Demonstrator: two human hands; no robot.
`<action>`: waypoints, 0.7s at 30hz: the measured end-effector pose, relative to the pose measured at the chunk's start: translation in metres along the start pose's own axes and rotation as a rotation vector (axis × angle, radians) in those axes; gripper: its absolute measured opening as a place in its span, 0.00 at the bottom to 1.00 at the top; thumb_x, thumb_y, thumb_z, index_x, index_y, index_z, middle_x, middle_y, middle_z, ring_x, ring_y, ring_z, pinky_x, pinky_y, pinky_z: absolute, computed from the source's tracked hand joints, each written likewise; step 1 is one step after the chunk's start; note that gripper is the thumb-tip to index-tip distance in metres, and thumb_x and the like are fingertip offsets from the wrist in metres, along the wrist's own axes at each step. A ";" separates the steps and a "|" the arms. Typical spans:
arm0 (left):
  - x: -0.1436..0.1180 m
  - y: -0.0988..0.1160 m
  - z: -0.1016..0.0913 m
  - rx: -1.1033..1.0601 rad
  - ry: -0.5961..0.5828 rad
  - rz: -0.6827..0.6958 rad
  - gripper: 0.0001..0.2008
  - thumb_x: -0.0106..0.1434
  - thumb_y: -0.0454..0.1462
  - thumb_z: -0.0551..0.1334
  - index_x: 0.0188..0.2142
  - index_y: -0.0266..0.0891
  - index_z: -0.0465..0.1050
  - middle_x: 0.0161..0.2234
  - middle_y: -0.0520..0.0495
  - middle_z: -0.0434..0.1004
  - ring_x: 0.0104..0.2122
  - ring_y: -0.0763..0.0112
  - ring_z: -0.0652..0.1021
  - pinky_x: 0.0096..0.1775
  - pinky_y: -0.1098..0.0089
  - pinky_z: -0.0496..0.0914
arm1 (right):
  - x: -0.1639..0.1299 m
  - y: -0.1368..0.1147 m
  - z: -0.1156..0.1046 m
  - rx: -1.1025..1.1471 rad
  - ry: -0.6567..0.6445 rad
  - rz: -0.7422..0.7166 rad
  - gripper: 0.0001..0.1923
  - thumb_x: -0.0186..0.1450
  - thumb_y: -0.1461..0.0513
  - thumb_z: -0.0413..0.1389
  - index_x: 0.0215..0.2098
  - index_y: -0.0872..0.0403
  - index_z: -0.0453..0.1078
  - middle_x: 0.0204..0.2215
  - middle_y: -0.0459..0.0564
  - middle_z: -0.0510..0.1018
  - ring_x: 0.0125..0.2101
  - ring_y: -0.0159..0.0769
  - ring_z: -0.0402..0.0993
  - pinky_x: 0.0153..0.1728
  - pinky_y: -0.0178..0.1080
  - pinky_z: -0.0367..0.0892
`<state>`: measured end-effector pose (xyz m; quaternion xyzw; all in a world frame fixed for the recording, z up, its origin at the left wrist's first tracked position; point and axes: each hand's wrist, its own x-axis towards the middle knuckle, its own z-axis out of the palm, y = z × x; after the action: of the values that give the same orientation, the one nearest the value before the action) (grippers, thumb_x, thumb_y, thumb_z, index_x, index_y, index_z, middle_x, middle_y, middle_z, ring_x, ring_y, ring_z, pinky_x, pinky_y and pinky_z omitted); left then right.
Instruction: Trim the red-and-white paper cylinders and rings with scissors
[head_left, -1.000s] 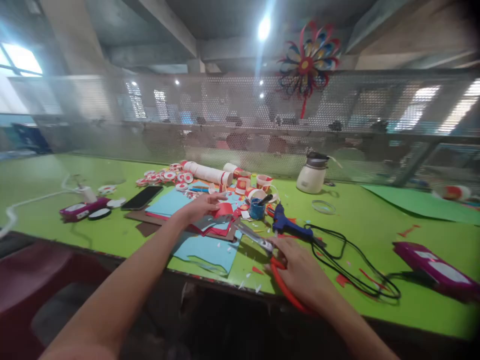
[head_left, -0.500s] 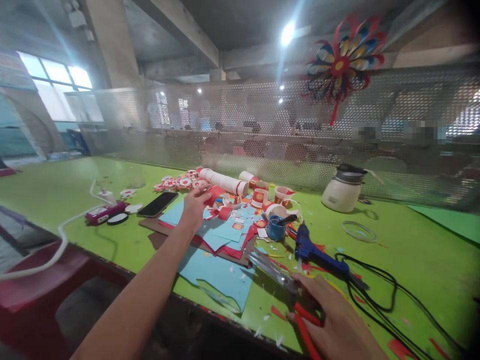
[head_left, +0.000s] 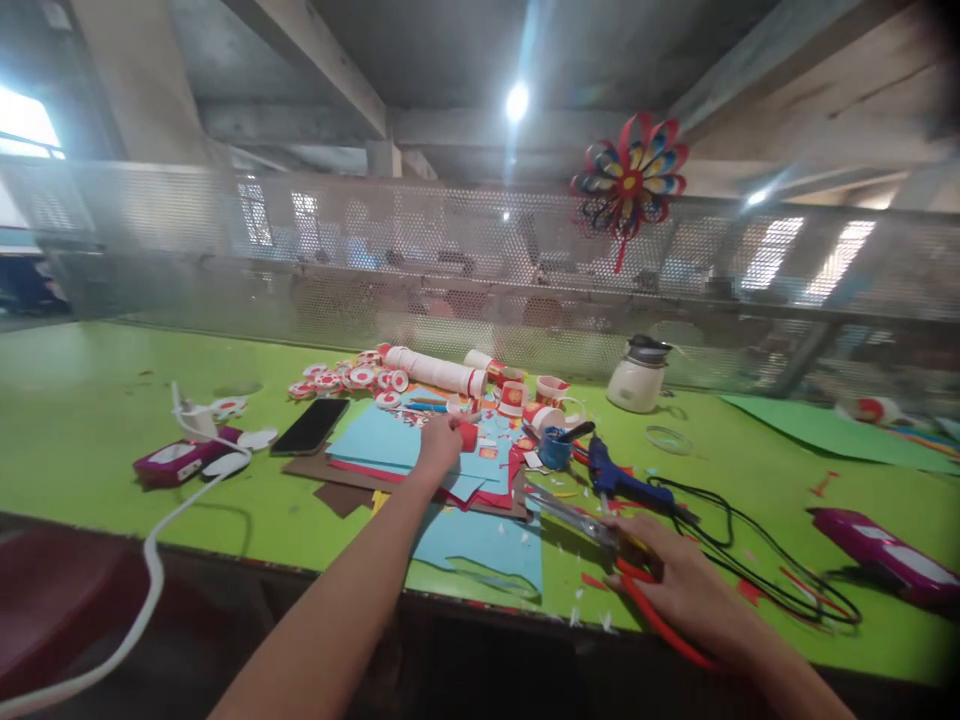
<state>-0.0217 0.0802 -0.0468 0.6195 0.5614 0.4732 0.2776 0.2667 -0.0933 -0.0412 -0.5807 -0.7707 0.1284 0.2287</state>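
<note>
My right hand [head_left: 679, 575] is wrapped round the red handles of a pair of scissors [head_left: 574, 515]. The blades point left, low over the front of the table. My left hand [head_left: 440, 447] is above a stack of light blue paper [head_left: 379, 440], its fingers pinched at a small red paper piece [head_left: 468, 436]. Beneath the blue sheets lie red paper and a brown board [head_left: 319, 468]. Another blue sheet [head_left: 480, 550] with a cut, wavy edge lies nearer the table's front. Blue pens [head_left: 426, 406] rest just beyond my left hand.
Behind the paper are red-and-white discs [head_left: 360, 377], a long white roll [head_left: 435, 369] and paper cups [head_left: 551, 390]. A blue glue gun [head_left: 622, 475] with black cable lies right, past a blue pot [head_left: 555, 450]. A phone [head_left: 310, 426], power strips [head_left: 180, 460] and a jug [head_left: 637, 375] stand around.
The view has swung to the right. My left hand has come back from beside the cups and roll to over the blue paper with the red piece. My right hand keeps the scissors.
</note>
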 end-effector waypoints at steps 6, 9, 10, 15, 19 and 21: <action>-0.001 -0.001 -0.002 0.161 0.149 0.076 0.10 0.49 0.26 0.57 0.29 0.35 0.75 0.33 0.39 0.75 0.44 0.55 0.70 0.47 0.63 0.60 | 0.000 -0.003 0.001 -0.017 0.035 0.000 0.27 0.55 0.52 0.58 0.51 0.52 0.69 0.48 0.53 0.74 0.47 0.46 0.69 0.50 0.46 0.62; -0.002 0.004 -0.004 0.210 0.218 0.081 0.10 0.52 0.28 0.56 0.32 0.36 0.74 0.37 0.38 0.72 0.45 0.55 0.69 0.48 0.62 0.59 | -0.001 -0.004 0.000 -0.009 0.039 0.012 0.27 0.54 0.52 0.59 0.50 0.53 0.70 0.47 0.53 0.75 0.46 0.46 0.70 0.49 0.47 0.63; -0.002 0.006 -0.004 0.218 0.235 0.083 0.10 0.54 0.29 0.55 0.33 0.36 0.74 0.39 0.37 0.72 0.44 0.56 0.69 0.48 0.62 0.59 | -0.001 -0.005 0.000 -0.007 0.040 0.015 0.28 0.53 0.52 0.59 0.50 0.53 0.70 0.47 0.54 0.75 0.46 0.46 0.70 0.49 0.47 0.63; -0.005 0.017 -0.007 0.199 0.268 0.072 0.10 0.55 0.33 0.54 0.33 0.36 0.73 0.39 0.37 0.71 0.42 0.57 0.71 0.44 0.64 0.61 | -0.002 -0.009 -0.001 0.017 0.043 0.013 0.27 0.53 0.54 0.59 0.50 0.55 0.69 0.46 0.54 0.75 0.45 0.45 0.70 0.49 0.46 0.63; -0.006 0.016 -0.013 0.135 0.263 0.002 0.12 0.54 0.33 0.53 0.36 0.36 0.73 0.40 0.36 0.73 0.42 0.56 0.71 0.42 0.63 0.61 | -0.002 -0.010 -0.001 0.049 0.041 0.002 0.27 0.53 0.55 0.60 0.50 0.55 0.69 0.47 0.54 0.74 0.46 0.45 0.69 0.49 0.46 0.63; -0.006 0.013 -0.018 0.080 0.205 -0.029 0.12 0.53 0.33 0.54 0.36 0.37 0.73 0.39 0.37 0.74 0.41 0.56 0.72 0.41 0.63 0.61 | -0.002 -0.010 -0.001 0.063 0.049 0.010 0.28 0.52 0.56 0.61 0.50 0.54 0.69 0.47 0.53 0.74 0.47 0.45 0.69 0.50 0.47 0.62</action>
<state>-0.0317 0.0686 -0.0297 0.5705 0.6142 0.5071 0.2005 0.2593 -0.0984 -0.0362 -0.5802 -0.7574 0.1394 0.2650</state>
